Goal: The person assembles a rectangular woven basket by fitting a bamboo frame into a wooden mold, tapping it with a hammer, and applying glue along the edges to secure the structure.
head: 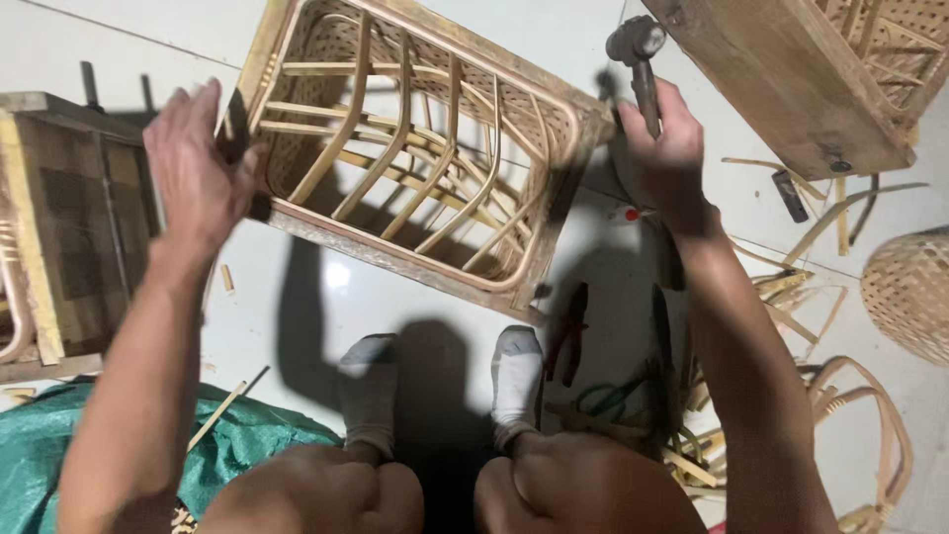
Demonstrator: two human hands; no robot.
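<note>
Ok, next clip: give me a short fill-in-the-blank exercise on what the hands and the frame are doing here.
1. The right hand holds a ____ with its head up.
2. The left hand steadies the bamboo-slatted wooden frame at its ____ end.
3. On the floor by the feet lie red-handled ____.
4. The feet wear white ____.

Missing words: hammer; left; pliers; socks

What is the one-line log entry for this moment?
left hand: holds rectangular woven bamboo frame | right hand: grip on grey metal hammer | floor: red-handled pliers

Basket frame (415, 148) btwn hands, pliers (570, 336) on floor (326, 287) below-right.
</note>
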